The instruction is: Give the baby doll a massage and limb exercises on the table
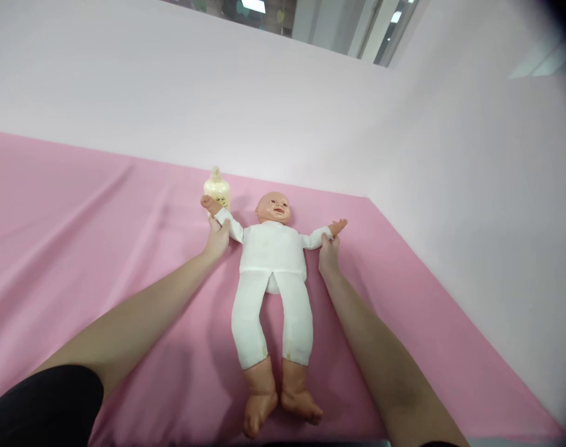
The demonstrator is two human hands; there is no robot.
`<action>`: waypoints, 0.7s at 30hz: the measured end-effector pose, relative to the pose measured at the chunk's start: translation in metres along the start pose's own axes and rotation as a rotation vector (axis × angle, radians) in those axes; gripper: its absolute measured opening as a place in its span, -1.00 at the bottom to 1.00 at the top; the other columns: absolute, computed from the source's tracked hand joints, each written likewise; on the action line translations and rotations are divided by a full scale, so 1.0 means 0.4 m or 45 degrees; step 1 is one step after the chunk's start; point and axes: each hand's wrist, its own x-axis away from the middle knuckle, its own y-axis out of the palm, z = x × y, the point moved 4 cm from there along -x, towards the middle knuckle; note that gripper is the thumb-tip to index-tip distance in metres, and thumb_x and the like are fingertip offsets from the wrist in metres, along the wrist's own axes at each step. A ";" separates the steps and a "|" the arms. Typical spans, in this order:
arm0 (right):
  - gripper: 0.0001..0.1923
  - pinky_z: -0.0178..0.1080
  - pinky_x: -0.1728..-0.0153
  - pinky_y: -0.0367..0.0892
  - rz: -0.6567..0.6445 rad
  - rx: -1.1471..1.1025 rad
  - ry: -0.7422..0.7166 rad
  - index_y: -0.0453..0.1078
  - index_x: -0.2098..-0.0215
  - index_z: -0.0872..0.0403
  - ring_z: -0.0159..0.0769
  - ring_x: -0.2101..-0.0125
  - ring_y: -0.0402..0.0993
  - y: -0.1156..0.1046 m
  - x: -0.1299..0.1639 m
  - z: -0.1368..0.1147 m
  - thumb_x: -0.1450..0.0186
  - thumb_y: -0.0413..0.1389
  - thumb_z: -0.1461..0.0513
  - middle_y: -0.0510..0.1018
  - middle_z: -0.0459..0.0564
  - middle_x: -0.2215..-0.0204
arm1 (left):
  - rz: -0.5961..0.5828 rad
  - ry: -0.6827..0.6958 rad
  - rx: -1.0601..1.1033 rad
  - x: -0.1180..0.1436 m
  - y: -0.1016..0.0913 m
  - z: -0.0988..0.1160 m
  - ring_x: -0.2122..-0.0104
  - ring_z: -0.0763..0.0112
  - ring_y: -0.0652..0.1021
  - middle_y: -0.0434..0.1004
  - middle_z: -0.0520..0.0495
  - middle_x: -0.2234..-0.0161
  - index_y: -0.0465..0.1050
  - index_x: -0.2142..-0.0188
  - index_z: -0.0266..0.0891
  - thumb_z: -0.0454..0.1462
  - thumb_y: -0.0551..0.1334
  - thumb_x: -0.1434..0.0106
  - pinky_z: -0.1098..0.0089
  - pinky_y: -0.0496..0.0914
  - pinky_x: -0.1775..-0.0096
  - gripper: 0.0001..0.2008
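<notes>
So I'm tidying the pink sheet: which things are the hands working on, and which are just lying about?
In hand:
baby doll in white cloth suit
left hand on one sleeve
right hand on the other

Lying about:
cream plastic bottle
pink sheet

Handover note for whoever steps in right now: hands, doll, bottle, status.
Left hand: gripping the baby doll at its sleeved forearm, the one beside the bottle.
Right hand: gripping the doll's other forearm near the wrist.
Doll: on its back on the pink cloth, arms spread, legs straight toward the person, in a white top and trousers, feet bare.
Cream bottle: upright on the cloth behind the doll's raised hand; contact cannot be told.
Done: doll laid flat, dressed, both arms held out.
Left: bottle untouched; both hands occupied on the doll.
</notes>
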 end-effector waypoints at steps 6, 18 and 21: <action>-0.44 -0.06 -0.13 0.17 -0.222 0.072 -0.111 0.09 -0.18 0.02 -0.23 -0.12 0.24 0.032 0.021 -0.054 -0.22 0.02 0.17 0.25 0.07 -0.18 | -0.229 0.309 -0.213 0.034 0.025 0.058 -0.10 0.28 0.31 0.27 -0.18 -0.08 0.06 -0.14 -0.15 -0.25 0.07 -0.28 0.15 0.15 -0.17 -0.56; -0.57 -0.02 -0.17 0.12 -0.528 0.444 -0.443 0.28 -0.08 -0.04 -0.21 -0.07 0.27 0.082 0.062 -0.098 -0.25 -0.05 0.27 0.40 0.00 -0.03 | -0.681 0.641 -0.739 0.083 0.074 0.097 -0.05 0.16 0.32 0.33 -0.17 -0.05 0.17 -0.17 -0.16 -0.27 0.03 -0.29 0.08 0.20 -0.11 -0.56; -0.54 -0.02 -0.17 0.11 -0.454 0.353 -0.314 0.20 -0.14 0.00 -0.20 -0.11 0.25 0.071 0.056 -0.084 -0.27 -0.02 0.20 0.35 0.04 -0.10 | -0.593 0.579 -0.615 0.075 0.066 0.097 -0.08 0.16 0.31 0.30 -0.19 -0.07 0.15 -0.16 -0.20 -0.24 0.06 -0.29 0.08 0.17 -0.13 -0.56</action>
